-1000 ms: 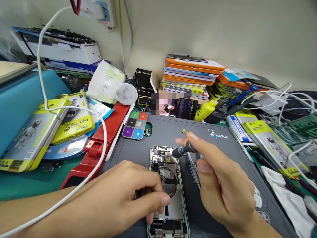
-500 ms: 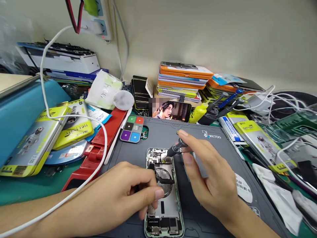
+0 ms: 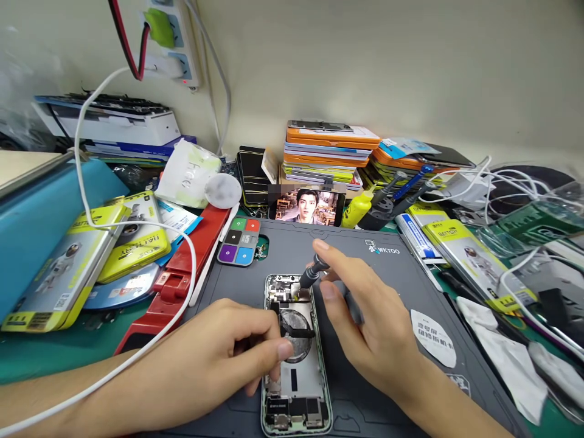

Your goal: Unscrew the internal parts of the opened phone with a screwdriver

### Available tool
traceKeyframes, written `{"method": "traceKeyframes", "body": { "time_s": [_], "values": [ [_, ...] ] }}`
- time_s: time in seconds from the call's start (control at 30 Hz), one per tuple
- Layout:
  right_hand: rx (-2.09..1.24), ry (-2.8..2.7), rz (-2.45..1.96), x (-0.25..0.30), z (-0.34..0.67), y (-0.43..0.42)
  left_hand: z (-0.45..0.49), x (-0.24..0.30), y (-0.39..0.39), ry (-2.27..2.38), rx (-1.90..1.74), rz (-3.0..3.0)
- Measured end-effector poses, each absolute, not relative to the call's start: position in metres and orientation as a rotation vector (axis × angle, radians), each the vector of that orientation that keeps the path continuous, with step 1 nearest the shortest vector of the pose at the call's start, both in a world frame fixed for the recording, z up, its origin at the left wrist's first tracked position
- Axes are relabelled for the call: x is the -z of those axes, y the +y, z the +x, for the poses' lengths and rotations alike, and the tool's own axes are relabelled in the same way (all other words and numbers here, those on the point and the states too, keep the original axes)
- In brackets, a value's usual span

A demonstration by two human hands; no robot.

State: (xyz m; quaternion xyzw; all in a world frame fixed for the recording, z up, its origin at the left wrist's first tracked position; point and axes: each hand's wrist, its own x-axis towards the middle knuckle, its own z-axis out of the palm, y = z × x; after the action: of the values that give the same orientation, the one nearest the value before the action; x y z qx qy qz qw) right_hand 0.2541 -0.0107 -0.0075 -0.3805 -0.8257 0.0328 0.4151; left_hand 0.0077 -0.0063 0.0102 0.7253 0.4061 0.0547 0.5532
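Observation:
An opened smartphone (image 3: 301, 380) lies lengthwise on the dark grey work mat (image 3: 365, 274), its inner metal plate and parts bare. A round grey coil with a black strip across it sits in the phone's middle. My right hand (image 3: 374, 316) holds a small dark screwdriver (image 3: 310, 275), index finger over its top end and thumb beside it. The screwdriver leans, its lower end at the phone's upper right parts. My left hand (image 3: 249, 350) is closed over the phone's left edge, thumb above the coil; what its curled fingers hold, if anything, is hidden.
A colored-square tray (image 3: 239, 242) lies at the mat's upper left. Behind stands a phone playing video (image 3: 305, 205), beside a yellow bottle (image 3: 357, 208) and a tool holder (image 3: 382, 213). Battery boxes (image 3: 474, 261) flank the mat. A white cable (image 3: 194, 267) crosses over my left forearm.
The view has shifted slightly, so the scene sits a little further left. Both hands and the screwdriver keep nearly the same place over the opened phone. The video picture has changed.

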Motion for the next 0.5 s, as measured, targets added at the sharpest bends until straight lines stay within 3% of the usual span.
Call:
{"method": "traceKeyframes", "body": {
  "time_s": [0.5],
  "values": [
    [-0.088,-2.067,-0.950,0.022,0.254,-0.007,0.007,-0.008,-0.004,0.964,-0.268,1.703]
  ]
}}
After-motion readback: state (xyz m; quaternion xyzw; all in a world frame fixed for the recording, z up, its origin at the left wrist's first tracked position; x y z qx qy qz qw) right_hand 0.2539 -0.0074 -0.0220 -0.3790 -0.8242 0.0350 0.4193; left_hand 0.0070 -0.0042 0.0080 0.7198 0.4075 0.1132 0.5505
